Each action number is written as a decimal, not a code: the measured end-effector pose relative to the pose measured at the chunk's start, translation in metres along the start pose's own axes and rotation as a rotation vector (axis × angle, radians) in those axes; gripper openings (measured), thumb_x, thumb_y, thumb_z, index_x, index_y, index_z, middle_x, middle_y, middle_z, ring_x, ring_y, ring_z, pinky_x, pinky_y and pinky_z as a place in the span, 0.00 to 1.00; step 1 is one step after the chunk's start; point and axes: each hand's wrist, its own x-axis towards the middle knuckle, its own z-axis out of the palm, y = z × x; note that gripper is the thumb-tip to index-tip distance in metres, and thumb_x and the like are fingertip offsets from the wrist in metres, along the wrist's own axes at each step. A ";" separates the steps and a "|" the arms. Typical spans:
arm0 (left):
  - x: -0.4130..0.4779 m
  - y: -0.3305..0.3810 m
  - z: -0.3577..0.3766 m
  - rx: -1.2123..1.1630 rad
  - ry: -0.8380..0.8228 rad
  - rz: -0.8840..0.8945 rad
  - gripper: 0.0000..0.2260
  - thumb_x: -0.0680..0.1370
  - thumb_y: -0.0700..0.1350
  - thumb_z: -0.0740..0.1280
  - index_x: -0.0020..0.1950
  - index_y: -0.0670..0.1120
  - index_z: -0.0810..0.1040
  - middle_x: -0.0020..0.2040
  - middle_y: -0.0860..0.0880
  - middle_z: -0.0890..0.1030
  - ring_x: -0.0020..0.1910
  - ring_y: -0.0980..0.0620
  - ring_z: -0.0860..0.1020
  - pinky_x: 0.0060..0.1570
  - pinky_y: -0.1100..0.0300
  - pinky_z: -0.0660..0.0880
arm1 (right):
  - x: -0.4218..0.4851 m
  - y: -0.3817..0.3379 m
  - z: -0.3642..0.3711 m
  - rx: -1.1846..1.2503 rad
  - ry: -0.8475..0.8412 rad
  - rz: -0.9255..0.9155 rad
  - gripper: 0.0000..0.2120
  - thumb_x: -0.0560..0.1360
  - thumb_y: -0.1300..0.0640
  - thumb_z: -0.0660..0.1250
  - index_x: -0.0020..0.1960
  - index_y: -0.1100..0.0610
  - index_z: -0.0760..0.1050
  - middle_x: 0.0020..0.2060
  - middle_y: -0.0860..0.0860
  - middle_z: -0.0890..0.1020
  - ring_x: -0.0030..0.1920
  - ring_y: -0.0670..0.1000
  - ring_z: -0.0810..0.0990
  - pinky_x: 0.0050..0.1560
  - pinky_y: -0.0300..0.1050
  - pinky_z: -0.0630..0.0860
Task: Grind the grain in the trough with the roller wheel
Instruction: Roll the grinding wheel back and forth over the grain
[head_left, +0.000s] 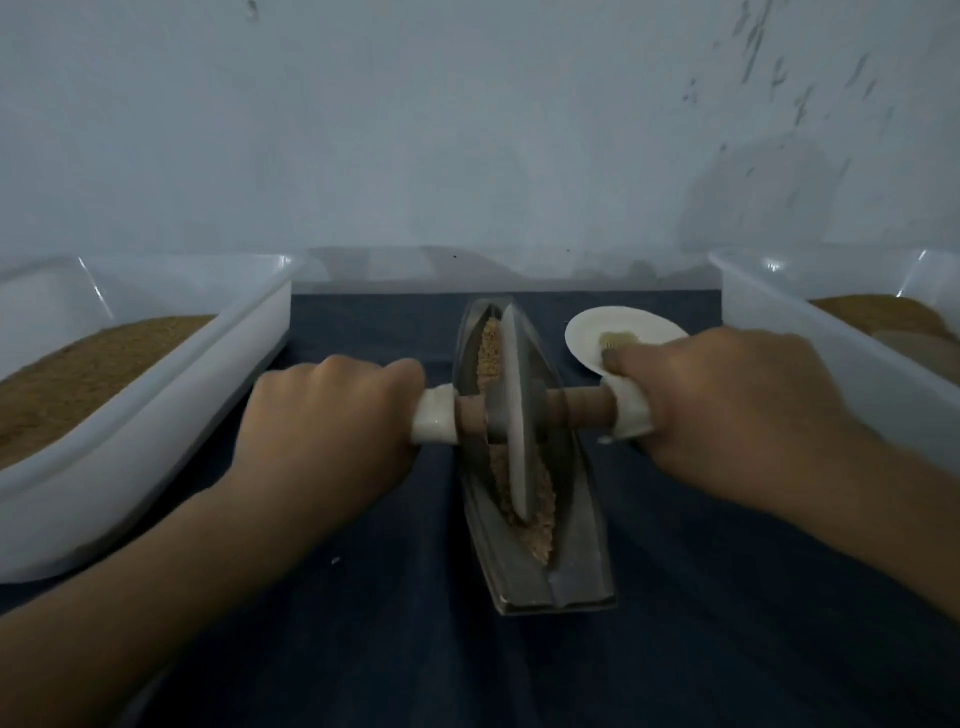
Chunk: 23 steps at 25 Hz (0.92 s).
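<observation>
A long, boat-shaped metal trough (576, 525) lies on the dark cloth, running away from me. Tan crushed grain (540, 525) fills its groove. A thin metal roller wheel (517, 410) stands upright in the groove at about mid-length, on a wooden axle with white-wrapped ends. My left hand (327, 415) is closed around the left handle end (436, 415). My right hand (727, 400) grips the right handle end (631, 410). Both fists hide most of the white wrapping.
A large white plastic tub (171, 410) of brown grain sits at the left. A second white tub (831, 353) with grain stands at the right. A small white dish (618, 325) holding a little grain lies behind my right hand. A pale wall rises behind.
</observation>
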 end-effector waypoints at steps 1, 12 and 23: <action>0.002 0.000 0.001 0.007 -0.027 -0.005 0.17 0.65 0.51 0.71 0.35 0.55 0.60 0.26 0.57 0.60 0.22 0.53 0.58 0.28 0.67 0.50 | 0.003 0.000 0.002 -0.013 -0.028 0.013 0.16 0.55 0.45 0.73 0.37 0.45 0.68 0.26 0.41 0.53 0.23 0.45 0.51 0.29 0.33 0.47; 0.016 -0.003 0.022 0.020 -0.062 -0.097 0.11 0.72 0.54 0.68 0.37 0.53 0.67 0.29 0.53 0.73 0.25 0.46 0.74 0.26 0.60 0.62 | 0.031 -0.005 0.013 0.010 -0.090 0.077 0.10 0.65 0.48 0.71 0.38 0.46 0.70 0.27 0.42 0.65 0.25 0.45 0.61 0.24 0.38 0.58; 0.075 -0.004 0.023 0.030 -0.340 -0.268 0.04 0.76 0.50 0.66 0.46 0.52 0.78 0.40 0.49 0.77 0.38 0.46 0.77 0.36 0.55 0.70 | 0.077 0.003 0.040 0.099 -0.313 0.222 0.07 0.76 0.45 0.66 0.45 0.47 0.72 0.39 0.47 0.77 0.38 0.52 0.75 0.36 0.44 0.70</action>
